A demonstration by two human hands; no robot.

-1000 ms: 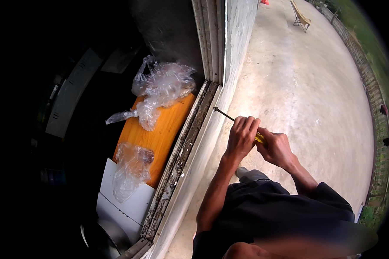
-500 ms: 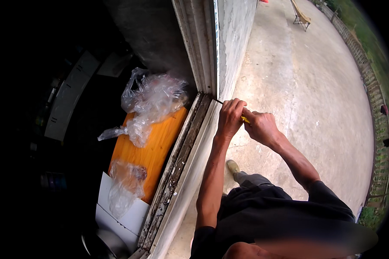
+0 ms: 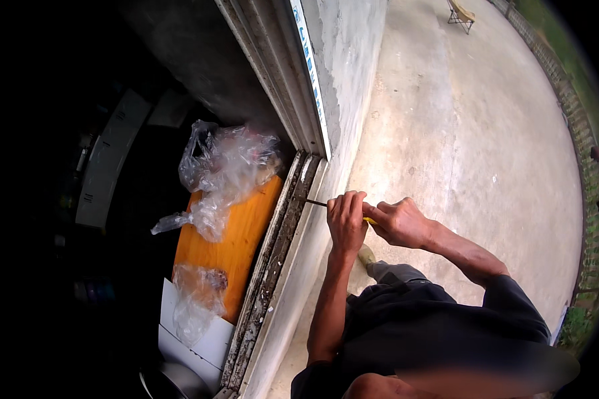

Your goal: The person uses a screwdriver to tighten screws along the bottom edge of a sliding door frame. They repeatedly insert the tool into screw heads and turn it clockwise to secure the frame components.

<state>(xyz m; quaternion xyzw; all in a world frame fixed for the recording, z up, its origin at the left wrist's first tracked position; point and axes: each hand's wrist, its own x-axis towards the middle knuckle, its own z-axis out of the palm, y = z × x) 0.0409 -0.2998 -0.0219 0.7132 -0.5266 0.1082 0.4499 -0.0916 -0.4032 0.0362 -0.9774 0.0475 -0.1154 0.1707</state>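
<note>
Holds left hand (image 3: 346,218) and right hand (image 3: 400,223) lower in the frame than half a second ago — reaches now, near the centre, across the pale sill edge (image 3: 286,263) to the dirty track (image 3: 284,233) with the dark-shafted tool (image 3: 317,203).

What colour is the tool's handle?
The handle is yellow where it shows, best seen in the head view.

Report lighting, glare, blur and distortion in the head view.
Head view: the left side is mostly near-black, while the concrete ground is bright; head view: white glints show on the larger plastic bag; head view: the fence bends along the dark fisheye rim, and a soft patch blurs the bottom; head view: the tip of the tool is hard to make out against the grimy track.
</note>
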